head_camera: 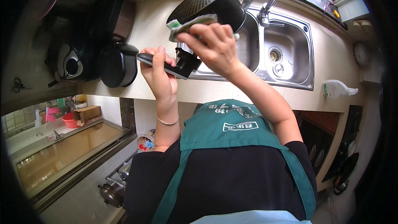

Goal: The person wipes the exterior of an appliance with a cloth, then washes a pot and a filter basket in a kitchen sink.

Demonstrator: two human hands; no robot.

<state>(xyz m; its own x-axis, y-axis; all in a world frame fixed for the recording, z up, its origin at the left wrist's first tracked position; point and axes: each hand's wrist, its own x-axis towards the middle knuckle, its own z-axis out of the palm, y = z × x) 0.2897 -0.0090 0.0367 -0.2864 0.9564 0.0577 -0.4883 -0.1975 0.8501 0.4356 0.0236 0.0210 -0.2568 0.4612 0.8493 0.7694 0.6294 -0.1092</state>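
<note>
My left hand [161,74] grips the black handle [174,67] of a fryer basket, thumb along its top. The black basket [214,4] is tipped on its side over the left bowl of a stainless steel double sink [261,65]. Its perforated bottom faces up and to the left. In my right hand [214,43] is a folded cloth [189,26], white and green, held against or just in front of the basket's near side. Whether the cloth touches the basket, I cannot tell. The hand and cloth hide part of the basket wall and where the handle joins.
A chrome faucet [264,6] arches behind the basket. Black appliances [74,59] and a black rounded container [119,65] stand on the counter at left. A white bottle [337,88] lies near the counter's right end. Scissors [20,84] are at far left.
</note>
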